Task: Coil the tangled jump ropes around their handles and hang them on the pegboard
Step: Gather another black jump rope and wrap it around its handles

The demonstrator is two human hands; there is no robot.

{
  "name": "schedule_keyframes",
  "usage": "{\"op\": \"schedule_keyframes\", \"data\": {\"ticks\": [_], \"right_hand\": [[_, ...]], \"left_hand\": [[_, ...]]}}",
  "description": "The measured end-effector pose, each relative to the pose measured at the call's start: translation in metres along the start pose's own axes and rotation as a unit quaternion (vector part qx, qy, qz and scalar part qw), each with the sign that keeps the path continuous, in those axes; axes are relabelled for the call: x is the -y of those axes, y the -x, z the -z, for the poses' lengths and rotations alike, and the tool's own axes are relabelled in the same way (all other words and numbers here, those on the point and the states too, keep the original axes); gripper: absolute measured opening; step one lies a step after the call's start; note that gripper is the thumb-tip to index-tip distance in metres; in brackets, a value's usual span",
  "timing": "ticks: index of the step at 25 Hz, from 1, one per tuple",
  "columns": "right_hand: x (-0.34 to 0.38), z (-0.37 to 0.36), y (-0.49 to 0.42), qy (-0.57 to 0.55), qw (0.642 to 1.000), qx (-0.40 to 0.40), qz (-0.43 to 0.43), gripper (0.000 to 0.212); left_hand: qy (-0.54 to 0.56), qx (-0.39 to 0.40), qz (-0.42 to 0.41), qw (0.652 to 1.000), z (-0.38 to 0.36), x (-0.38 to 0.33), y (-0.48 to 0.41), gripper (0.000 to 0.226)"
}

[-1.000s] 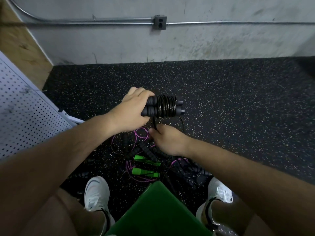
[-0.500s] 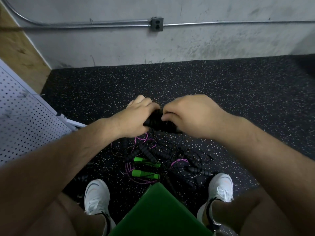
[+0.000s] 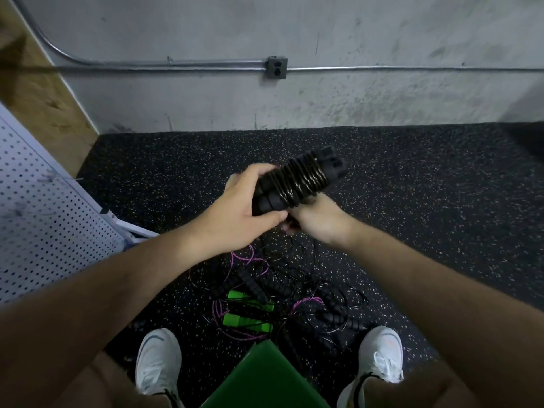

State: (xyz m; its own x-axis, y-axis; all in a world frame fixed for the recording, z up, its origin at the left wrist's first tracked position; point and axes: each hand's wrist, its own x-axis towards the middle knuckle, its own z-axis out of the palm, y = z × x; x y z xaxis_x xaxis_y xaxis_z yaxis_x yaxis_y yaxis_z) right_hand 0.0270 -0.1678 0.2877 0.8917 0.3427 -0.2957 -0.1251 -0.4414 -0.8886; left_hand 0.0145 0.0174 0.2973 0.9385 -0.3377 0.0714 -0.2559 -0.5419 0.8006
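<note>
1. Pegboard (image 3: 44,219) at far left.
2. Left hand (image 3: 238,210) clenched round the near end of the coiled black jump rope (image 3: 294,181), which is held above the floor, tilted up to the right.
3. Right hand (image 3: 321,223) against the bundle's underside; fingers hidden, grasp cannot be told.
4. Tangled ropes (image 3: 265,298) on floor below, between the shoes.

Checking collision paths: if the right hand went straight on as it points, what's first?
The right hand points up-left, so first the coiled jump rope, which it seems to touch from below, then the left hand gripping it. Depth is unclear.
</note>
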Motion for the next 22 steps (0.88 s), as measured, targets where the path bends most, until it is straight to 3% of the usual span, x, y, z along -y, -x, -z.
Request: {"op": "schedule_keyframes", "data": {"ticks": [6, 10, 13, 18, 22], "right_hand": [[0.006, -0.029, -0.005, 0.076, 0.991, -0.105, 0.045, 0.023], [0.014, -0.036, 0.007, -0.012, 0.979, -0.189, 0.08, 0.009], [0.016, -0.035, 0.013, -0.096, 0.961, -0.236, 0.112, 0.028], [0.01, -0.024, 0.012, 0.055, 0.937, -0.265, 0.222, 0.036], [0.012, -0.006, 0.012, 0.131, 0.911, -0.216, 0.325, 0.043]], "left_hand": [[-0.011, -0.005, 0.095, 0.995, 0.001, 0.009, -0.012, 0.041], [0.094, -0.057, 0.101, 0.989, 0.004, 0.008, -0.01, 0.07], [0.132, -0.085, 0.065, 0.986, 0.006, 0.008, -0.007, 0.073], [0.211, -0.066, 0.062, 0.973, 0.006, 0.007, -0.004, 0.063], [0.358, -0.03, 0.093, 0.929, 0.008, 0.006, -0.006, 0.055]]}}
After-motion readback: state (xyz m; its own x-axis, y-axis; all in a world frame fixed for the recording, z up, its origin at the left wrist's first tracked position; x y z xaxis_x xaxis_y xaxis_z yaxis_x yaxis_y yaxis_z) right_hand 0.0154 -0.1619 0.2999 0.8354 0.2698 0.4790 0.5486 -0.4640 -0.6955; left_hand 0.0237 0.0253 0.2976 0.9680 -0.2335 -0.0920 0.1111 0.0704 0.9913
